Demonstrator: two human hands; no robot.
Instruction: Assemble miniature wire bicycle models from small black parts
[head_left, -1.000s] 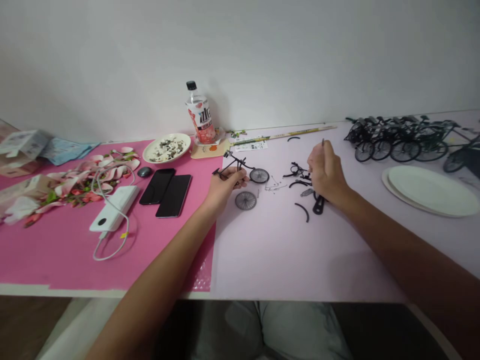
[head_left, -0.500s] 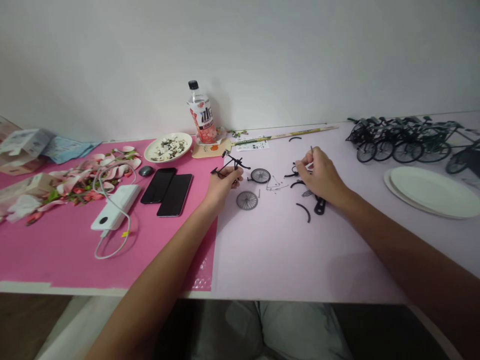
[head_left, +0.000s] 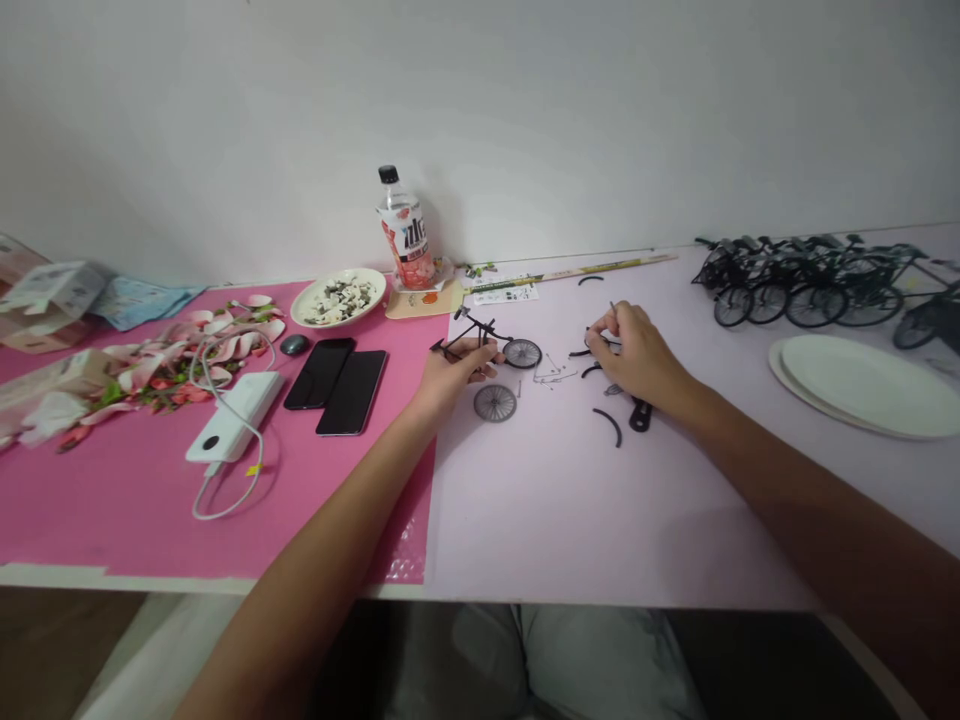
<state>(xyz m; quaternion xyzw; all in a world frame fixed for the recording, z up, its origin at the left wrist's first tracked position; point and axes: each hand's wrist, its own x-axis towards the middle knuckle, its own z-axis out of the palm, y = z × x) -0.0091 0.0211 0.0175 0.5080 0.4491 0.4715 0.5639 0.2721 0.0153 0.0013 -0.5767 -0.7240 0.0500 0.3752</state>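
My left hand (head_left: 450, 370) is closed on a small black model bicycle frame (head_left: 474, 334) held just above the table, next to a loose spoked wheel (head_left: 522, 353). A second wheel (head_left: 495, 403) lies in front of it. My right hand (head_left: 634, 355) pinches a thin metal tool (head_left: 612, 308) over a scatter of black bicycle parts (head_left: 600, 368). A curved black mudguard (head_left: 607, 424) and a small black wrench (head_left: 640, 414) lie beside that hand. Thin metal pins (head_left: 553, 372) rest between the two hands.
Several finished model bicycles (head_left: 795, 278) and two white plates (head_left: 862, 386) stand at the right. On the pink mat (head_left: 112, 500) are two phones (head_left: 336, 376), a power bank (head_left: 232, 428), a mouse, flowers, and a dish (head_left: 337, 297). A bottle (head_left: 405, 235) stands by the wall.
My right hand has moved left and down with the thin tool, onto the scattered parts. My left hand has shifted slightly with the frame, now beside the wheel.
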